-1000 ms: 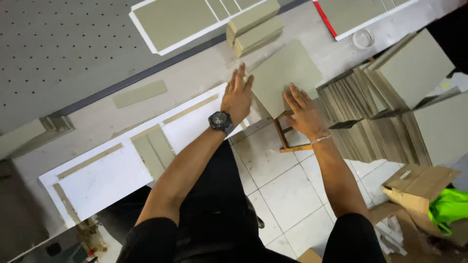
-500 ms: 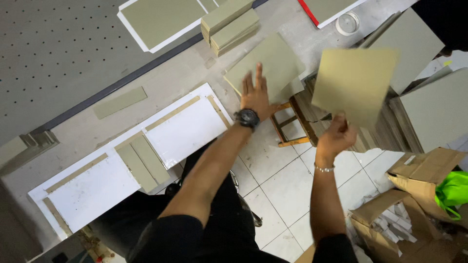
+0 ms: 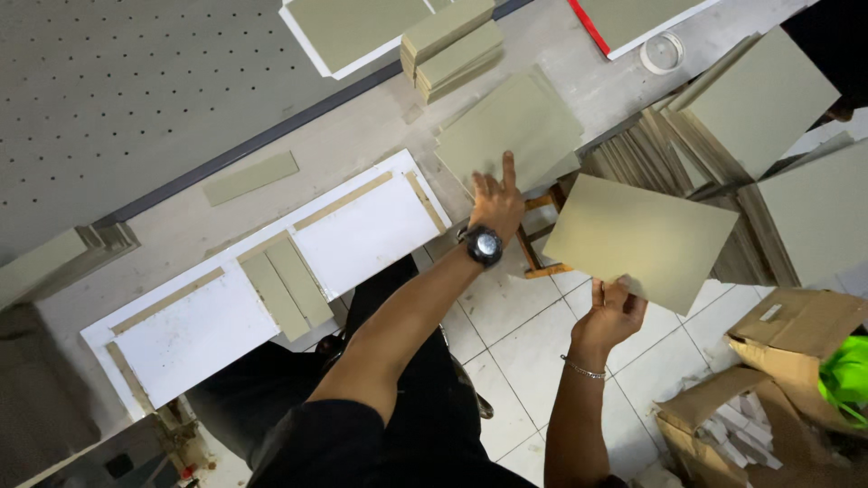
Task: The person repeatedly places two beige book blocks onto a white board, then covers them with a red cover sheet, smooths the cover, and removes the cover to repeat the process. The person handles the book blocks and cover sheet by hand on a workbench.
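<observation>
My left hand [image 3: 494,201], with a black watch on its wrist, rests flat with fingers spread on the near edge of a stack of grey-green board sheets [image 3: 512,126] on the table. My right hand [image 3: 613,312] grips the lower edge of a single grey-green board sheet [image 3: 638,238] and holds it up in the air to the right of the stack, above the white floor tiles. A small wooden stool [image 3: 538,244] shows partly between the two hands, under the sheets.
A long white sheet with grey-green strips [image 3: 271,271] lies along the table's near edge. Thick blocks of strips [image 3: 452,45] sit beyond the stack. Many upright boards [image 3: 723,136] stand at right. Open cardboard boxes [image 3: 778,380] and a tape roll [image 3: 663,51] are nearby.
My right hand has lifted one sheet off the stack, swung it right, then lowered it closer to the floor. My left hand stays on the stack.
</observation>
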